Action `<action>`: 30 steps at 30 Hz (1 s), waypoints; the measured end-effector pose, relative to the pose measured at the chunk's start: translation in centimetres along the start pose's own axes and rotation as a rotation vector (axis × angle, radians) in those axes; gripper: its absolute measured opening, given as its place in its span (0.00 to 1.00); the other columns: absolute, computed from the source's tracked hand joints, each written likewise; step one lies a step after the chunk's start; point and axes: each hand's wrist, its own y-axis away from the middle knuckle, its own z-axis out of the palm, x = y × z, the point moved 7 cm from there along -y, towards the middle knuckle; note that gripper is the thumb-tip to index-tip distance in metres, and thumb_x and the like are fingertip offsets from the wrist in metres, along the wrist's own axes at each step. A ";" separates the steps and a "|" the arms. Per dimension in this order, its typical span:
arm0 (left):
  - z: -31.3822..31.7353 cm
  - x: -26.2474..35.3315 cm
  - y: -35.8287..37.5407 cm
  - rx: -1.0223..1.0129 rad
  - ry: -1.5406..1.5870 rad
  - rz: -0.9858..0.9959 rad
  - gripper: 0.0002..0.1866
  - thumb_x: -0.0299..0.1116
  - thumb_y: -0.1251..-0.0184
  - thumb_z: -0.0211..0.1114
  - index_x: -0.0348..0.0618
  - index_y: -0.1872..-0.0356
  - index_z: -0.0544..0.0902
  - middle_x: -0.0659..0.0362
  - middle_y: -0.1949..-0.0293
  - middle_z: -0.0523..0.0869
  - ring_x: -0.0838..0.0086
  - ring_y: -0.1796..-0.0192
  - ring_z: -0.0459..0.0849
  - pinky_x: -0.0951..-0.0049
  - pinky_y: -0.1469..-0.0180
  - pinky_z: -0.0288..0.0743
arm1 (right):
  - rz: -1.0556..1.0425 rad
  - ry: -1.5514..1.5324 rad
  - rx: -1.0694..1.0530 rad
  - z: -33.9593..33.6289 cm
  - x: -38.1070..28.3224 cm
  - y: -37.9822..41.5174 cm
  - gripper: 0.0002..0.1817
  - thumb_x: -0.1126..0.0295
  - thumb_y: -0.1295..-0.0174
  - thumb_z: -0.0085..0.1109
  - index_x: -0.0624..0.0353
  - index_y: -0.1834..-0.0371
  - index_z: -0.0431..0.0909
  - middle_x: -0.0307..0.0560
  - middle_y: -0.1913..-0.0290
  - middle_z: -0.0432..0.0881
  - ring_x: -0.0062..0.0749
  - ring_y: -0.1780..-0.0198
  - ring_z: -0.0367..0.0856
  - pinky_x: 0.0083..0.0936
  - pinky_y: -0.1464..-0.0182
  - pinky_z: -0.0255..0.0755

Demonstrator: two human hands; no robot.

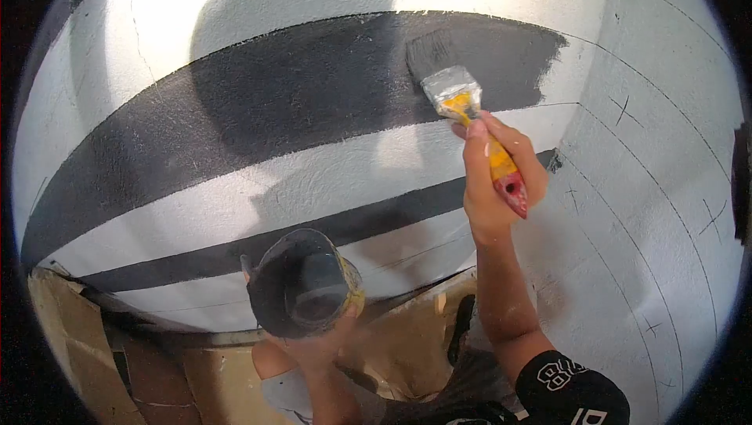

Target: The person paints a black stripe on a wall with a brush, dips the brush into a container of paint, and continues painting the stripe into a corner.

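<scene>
Brush (456, 84) at the far wall (313, 182), right of centre, its bristles lying over a wide dark band and seeming to touch it. That wall is white and rough, lit brightly at the top, with a large shadow falling over its upper left. On the right it meets a pale side wall (627, 213) marked with thin curved lines and crosses. The floor (211, 378) shows near and left, with brown sheets (70, 331) on it.

The wide band (274, 88) sweeps across the far wall and ends raggedly on the right, short of the corner. Below it, past a white strip, runs a narrower dark band (376, 213).

The pot (270, 292) is near, left of centre, its mouth turned towards the camera. It is dark inside, with grey paint (317, 300) at the bottom and yellow smears on its right side. The left hand (317, 347) is curved round it; pot and hand hide part of the narrow band.

The right hand (501, 170) is closed round the brush's yellow, red-tipped handle, and its forearm covers part of the corner. A black sleeve (576, 386) shows near right.
</scene>
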 end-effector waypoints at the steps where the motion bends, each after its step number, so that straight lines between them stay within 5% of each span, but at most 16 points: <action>1: -0.1 -1.0 0.2 -0.070 -0.084 -0.177 0.49 0.37 0.69 0.78 0.28 0.42 0.60 0.47 0.46 0.68 0.63 0.46 0.71 0.65 0.44 0.67 | 0.088 -0.107 -0.023 0.2 0.7 0.3 0.06 0.81 0.43 0.55 0.74 0.64 0.74 0.59 0.61 0.78 0.37 0.62 0.81 0.28 0.60 0.81; 3: -0.4 -2.5 0.9 -0.142 -0.171 -0.356 0.59 0.45 0.70 0.79 0.30 0.36 0.54 0.46 0.39 0.61 0.60 0.38 0.64 0.63 0.37 0.60 | 0.181 -0.215 -0.047 0.2 1.1 0.5 0.06 0.81 0.43 0.55 0.73 0.64 0.75 0.58 0.61 0.79 0.36 0.62 0.81 0.26 0.61 0.80; 5: -0.5 -1.9 1.0 -0.104 -0.209 -0.149 0.58 0.45 0.69 0.79 0.31 0.36 0.54 0.46 0.38 0.60 0.60 0.36 0.62 0.62 0.36 0.58 | 0.221 -0.341 0.025 -0.7 0.9 0.1 0.05 0.81 0.42 0.55 0.72 0.64 0.76 0.55 0.63 0.80 0.32 0.63 0.81 0.24 0.61 0.79; 12: 0.0 -2.0 1.0 -0.036 -0.068 -0.146 0.59 0.48 0.69 0.78 0.32 0.36 0.53 0.45 0.36 0.57 0.59 0.36 0.61 0.61 0.36 0.56 | 0.208 -0.167 -0.115 -0.2 0.9 -0.2 0.05 0.80 0.43 0.55 0.73 0.64 0.75 0.57 0.61 0.78 0.33 0.63 0.81 0.28 0.58 0.80; 14: 0.3 0.0 0.3 -0.059 -0.111 0.043 0.44 0.26 0.68 0.77 0.28 0.45 0.62 0.45 0.51 0.73 0.62 0.52 0.76 0.68 0.50 0.74 | 0.223 -0.216 -0.030 -0.8 1.2 -0.5 0.07 0.79 0.45 0.60 0.69 0.64 0.77 0.52 0.69 0.82 0.24 0.66 0.81 0.17 0.62 0.73; 18: 0.1 -0.6 0.6 -0.003 -0.091 0.023 0.44 0.26 0.68 0.77 0.27 0.45 0.63 0.46 0.51 0.73 0.62 0.52 0.76 0.67 0.50 0.74 | 0.090 -0.213 -0.007 -1.2 0.7 -1.3 0.06 0.80 0.43 0.56 0.72 0.63 0.76 0.55 0.63 0.79 0.32 0.64 0.81 0.27 0.60 0.81; 20: 0.5 0.3 -0.1 -0.047 -0.067 0.021 0.43 0.26 0.68 0.76 0.27 0.45 0.63 0.46 0.51 0.73 0.62 0.52 0.77 0.68 0.49 0.74 | 0.304 -0.227 -0.127 -0.3 1.6 -1.4 0.06 0.80 0.42 0.54 0.73 0.64 0.75 0.55 0.63 0.78 0.34 0.64 0.81 0.29 0.61 0.82; 23: 0.2 -0.9 0.8 -0.022 -0.161 -0.033 0.42 0.25 0.68 0.75 0.28 0.46 0.64 0.46 0.51 0.74 0.63 0.53 0.77 0.68 0.49 0.74 | 0.299 -0.364 -0.093 -1.0 2.9 -1.2 0.07 0.78 0.43 0.57 0.70 0.63 0.77 0.52 0.68 0.82 0.28 0.66 0.82 0.19 0.64 0.76; 30: 0.9 0.0 -0.1 -0.073 0.003 -0.063 0.41 0.26 0.67 0.75 0.27 0.46 0.64 0.47 0.52 0.75 0.64 0.53 0.77 0.68 0.49 0.74 | 0.303 -0.418 0.078 -1.5 1.9 -1.5 0.07 0.79 0.43 0.56 0.71 0.63 0.76 0.55 0.63 0.80 0.33 0.65 0.82 0.23 0.61 0.79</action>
